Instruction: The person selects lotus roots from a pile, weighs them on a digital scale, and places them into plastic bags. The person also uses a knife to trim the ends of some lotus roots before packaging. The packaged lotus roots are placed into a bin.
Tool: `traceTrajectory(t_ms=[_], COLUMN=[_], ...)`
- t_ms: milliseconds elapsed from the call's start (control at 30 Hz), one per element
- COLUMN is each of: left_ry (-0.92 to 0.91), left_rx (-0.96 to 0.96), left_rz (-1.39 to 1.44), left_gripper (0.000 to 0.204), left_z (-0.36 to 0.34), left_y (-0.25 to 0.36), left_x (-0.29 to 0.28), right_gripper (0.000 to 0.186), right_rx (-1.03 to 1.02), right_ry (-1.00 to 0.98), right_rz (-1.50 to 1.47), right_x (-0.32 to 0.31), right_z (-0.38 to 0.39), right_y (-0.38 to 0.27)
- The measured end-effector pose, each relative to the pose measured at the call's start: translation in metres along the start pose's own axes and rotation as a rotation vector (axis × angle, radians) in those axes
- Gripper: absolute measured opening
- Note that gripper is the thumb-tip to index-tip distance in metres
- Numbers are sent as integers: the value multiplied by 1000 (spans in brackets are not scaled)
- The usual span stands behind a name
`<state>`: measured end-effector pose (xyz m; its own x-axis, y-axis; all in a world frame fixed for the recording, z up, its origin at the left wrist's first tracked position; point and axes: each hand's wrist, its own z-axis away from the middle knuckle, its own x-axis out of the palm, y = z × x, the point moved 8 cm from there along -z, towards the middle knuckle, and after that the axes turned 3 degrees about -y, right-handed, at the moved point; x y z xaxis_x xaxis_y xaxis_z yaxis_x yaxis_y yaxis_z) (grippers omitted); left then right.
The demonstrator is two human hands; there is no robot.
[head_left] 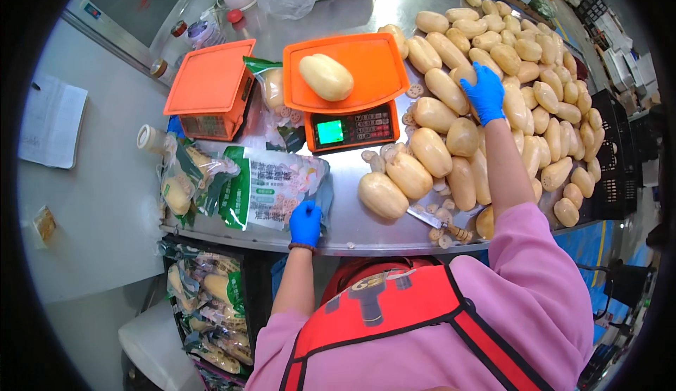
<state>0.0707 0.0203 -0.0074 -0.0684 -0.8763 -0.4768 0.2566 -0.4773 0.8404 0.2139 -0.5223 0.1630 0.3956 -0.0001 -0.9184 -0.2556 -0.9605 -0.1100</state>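
Left hand [305,224], blue-gloved, was closed on the lower right edge of a printed plastic bag [271,188] at 9 o'clock; right hand [484,94], fingers extended, lay over heaped lotus roots [505,58] at 2 o'clock, any grip there impossible to tell. In descending size: the steel table [346,230] bore these roots; an orange scale [382,81] stood at 12 o'clock, one root [326,77] upon its pan; a knife [427,218] lay at 4 o'clock.

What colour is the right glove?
The right glove is blue, best seen in the head view.
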Motion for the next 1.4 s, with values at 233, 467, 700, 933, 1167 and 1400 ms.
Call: traceTrajectory(t_ms=[233, 467, 700, 933, 1167, 1400], left_ry=[105, 118, 32, 84, 209, 248], left_rx=[87, 142, 11, 95, 137, 119], left_rz=[-218, -266, -284, -273, -220, -257], left_gripper=[20, 30, 39, 38, 38, 37], left_z=[1, -26, -42, -29, -24, -25], left_y=[10, -2, -11, 2, -6, -6], left_x=[3, 0, -6, -2, -11, -18], right_gripper=[67, 75, 71, 94, 83, 66], right_rx=[103, -159, -33, 155, 466, 498], right_ry=[-33, -1, 116, 36, 58, 26], right_rz=[15, -109, -456, -673, -724, -865], right_x=[14, -12, -44, -28, 20, 16], right_z=[3, 20, 58, 93, 85, 103], right_y=[15, 19, 131, 187, 226, 238])
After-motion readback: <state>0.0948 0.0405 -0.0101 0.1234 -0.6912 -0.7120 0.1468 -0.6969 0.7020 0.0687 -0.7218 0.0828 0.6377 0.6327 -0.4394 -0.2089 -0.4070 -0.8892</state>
